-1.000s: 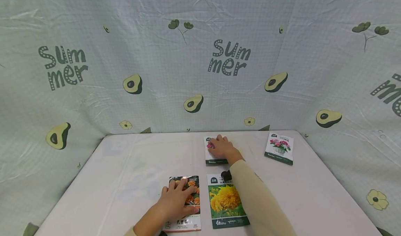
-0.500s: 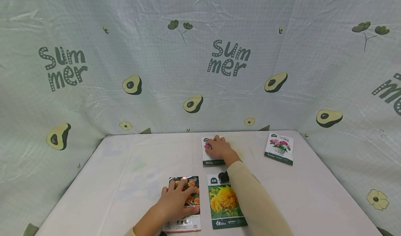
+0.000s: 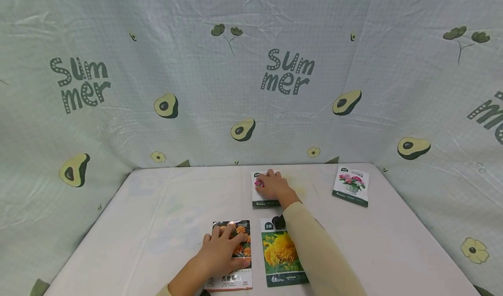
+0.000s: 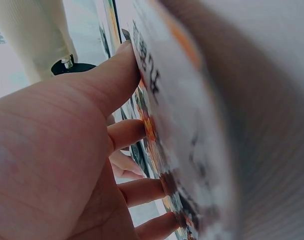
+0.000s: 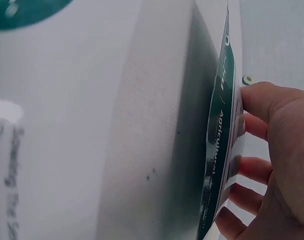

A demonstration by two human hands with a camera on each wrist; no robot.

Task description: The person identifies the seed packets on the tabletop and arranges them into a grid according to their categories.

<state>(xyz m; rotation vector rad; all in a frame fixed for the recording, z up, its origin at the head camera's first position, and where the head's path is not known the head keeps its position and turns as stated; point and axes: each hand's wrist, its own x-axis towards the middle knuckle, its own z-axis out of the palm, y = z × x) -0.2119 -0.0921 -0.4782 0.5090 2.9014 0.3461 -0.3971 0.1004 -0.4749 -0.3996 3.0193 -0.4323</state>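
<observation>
The table (image 3: 188,200) is carrying an orange-flowered packet (image 3: 244,251) beside a yellow-flowered packet (image 3: 280,252), a white packet (image 3: 257,196) lying behind them. The left grip (image 3: 220,251) is touching the orange-flowered packet, fingers spread; the right grip (image 3: 272,187) is resting on the white packet, fingers apart.
</observation>
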